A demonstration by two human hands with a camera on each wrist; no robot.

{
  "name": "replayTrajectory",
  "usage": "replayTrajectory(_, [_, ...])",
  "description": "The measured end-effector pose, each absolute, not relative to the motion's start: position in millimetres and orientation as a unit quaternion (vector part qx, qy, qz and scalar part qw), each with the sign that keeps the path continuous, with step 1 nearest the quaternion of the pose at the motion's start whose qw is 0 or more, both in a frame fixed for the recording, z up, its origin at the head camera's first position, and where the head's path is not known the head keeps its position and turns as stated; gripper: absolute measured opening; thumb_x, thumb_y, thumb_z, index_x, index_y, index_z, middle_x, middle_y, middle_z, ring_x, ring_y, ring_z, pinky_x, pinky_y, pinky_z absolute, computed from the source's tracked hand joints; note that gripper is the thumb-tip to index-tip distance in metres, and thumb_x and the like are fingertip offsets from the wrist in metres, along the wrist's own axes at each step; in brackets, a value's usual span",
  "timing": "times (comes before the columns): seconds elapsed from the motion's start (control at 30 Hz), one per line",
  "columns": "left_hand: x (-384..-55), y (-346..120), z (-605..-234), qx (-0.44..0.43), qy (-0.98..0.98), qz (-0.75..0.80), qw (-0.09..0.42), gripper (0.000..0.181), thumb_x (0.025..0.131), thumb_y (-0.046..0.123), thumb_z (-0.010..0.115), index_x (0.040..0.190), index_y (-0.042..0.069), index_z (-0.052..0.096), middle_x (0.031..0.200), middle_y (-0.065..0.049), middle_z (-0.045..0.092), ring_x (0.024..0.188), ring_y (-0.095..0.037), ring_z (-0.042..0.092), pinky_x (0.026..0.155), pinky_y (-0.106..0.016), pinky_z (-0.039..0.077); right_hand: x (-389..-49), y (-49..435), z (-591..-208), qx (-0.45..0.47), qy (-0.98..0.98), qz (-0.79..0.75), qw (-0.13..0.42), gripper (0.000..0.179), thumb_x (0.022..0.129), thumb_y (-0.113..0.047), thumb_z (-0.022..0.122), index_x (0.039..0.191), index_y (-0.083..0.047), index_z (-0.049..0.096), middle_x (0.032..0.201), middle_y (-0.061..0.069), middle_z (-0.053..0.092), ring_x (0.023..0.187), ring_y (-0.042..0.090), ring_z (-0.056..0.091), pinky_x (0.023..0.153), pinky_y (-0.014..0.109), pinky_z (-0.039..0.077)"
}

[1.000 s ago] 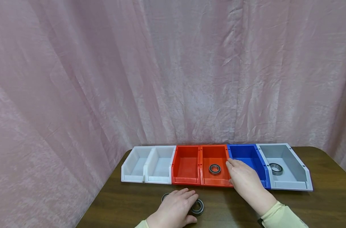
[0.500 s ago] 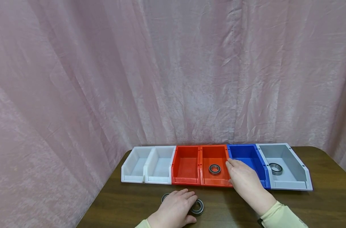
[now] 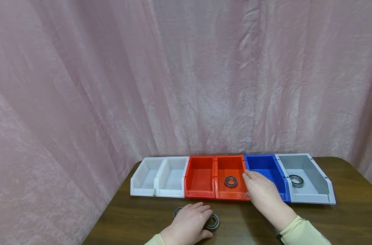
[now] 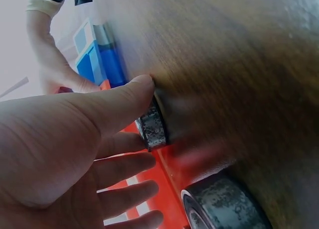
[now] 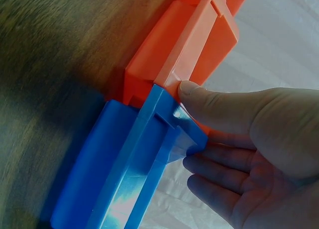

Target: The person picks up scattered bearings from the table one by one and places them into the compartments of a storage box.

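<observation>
My left hand (image 3: 190, 223) lies low over the table in front of the bins, fingers extended. It partly covers two ball bearings: one bearing (image 3: 177, 211) shows past its left side, another bearing (image 3: 212, 222) by its thumb. In the left wrist view, a bearing (image 4: 153, 127) appears beside the thumb and index finger; a second bearing (image 4: 227, 204) is nearer the camera. My right hand (image 3: 263, 190) rests at the wall between the orange-red bin (image 3: 231, 163) and the blue bin (image 3: 260, 163). Its thumb touches the front rim in the right wrist view, fingers loosely extended.
One bearing (image 3: 230, 181) lies in the orange-red bin, another bearing (image 3: 296, 181) in the grey bin (image 3: 314, 190). Further left stand a red bin (image 3: 201, 173) and two joined white bins (image 3: 173, 173). A pink curtain (image 3: 186, 85) hangs behind the wooden table (image 3: 136, 217).
</observation>
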State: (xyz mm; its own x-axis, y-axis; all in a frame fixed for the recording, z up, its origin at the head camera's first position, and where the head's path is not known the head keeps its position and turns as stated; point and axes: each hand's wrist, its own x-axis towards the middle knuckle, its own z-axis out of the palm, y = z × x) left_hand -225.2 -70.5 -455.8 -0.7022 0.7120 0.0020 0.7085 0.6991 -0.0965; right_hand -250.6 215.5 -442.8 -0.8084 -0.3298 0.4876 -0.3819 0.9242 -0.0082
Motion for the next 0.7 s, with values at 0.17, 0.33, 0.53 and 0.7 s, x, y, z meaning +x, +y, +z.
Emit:
replayTrajectory(0.17, [-225.8, -68.6, -454.7, -0.379, -0.924, 0.046, 0.012, 0.056, 0.091, 0.052, 0.09, 0.135, 0.02, 0.077, 0.14, 0.005, 0.073, 0.135, -0.022, 0.066, 0.111, -0.045, 0.056, -251.1, 215.1, -442.7, 0.187, -0.95, 0.052, 0.245, 0.058, 0.075, -0.005, 0.099, 0.127, 0.009, 0.075, 0.135, 0.026, 0.072, 0.123, 0.044, 0.071, 0.107, 0.055, 0.057])
replayTrajectory(0.33, [-227.4, -66.3, -454.5, -0.376, -0.926, 0.043, 0.003, 0.055, 0.093, 0.051, 0.089, 0.135, 0.02, 0.077, 0.139, 0.006, 0.073, 0.135, -0.02, 0.066, 0.111, -0.045, 0.056, -251.1, 215.1, -443.1, 0.185, -0.951, 0.051, 0.241, 0.059, 0.075, -0.006, 0.099, 0.127, 0.008, 0.075, 0.135, 0.026, 0.072, 0.123, 0.044, 0.071, 0.107, 0.055, 0.057])
replayTrajectory(0.53, [-229.3, -64.3, -456.0, -0.367, -0.929, 0.036, -0.012, 0.053, 0.093, 0.051, 0.088, 0.136, 0.021, 0.077, 0.138, 0.008, 0.074, 0.134, -0.018, 0.066, 0.111, -0.046, 0.056, -251.2, 214.7, -443.1, 0.183, -0.953, 0.053, 0.235, 0.058, 0.077, -0.005, 0.098, 0.128, 0.008, 0.075, 0.135, 0.026, 0.072, 0.123, 0.044, 0.071, 0.107, 0.055, 0.057])
replayTrajectory(0.7, [-229.3, -64.5, -456.7, -0.368, -0.929, 0.037, -0.003, 0.052, 0.093, 0.051, 0.089, 0.133, 0.021, 0.078, 0.136, 0.008, 0.074, 0.133, -0.019, 0.066, 0.111, -0.045, 0.056, -250.9, 214.7, -443.7, 0.185, -0.951, 0.054, 0.242, 0.057, 0.076, -0.004, 0.098, 0.127, 0.008, 0.075, 0.134, 0.026, 0.072, 0.122, 0.044, 0.071, 0.106, 0.055, 0.058])
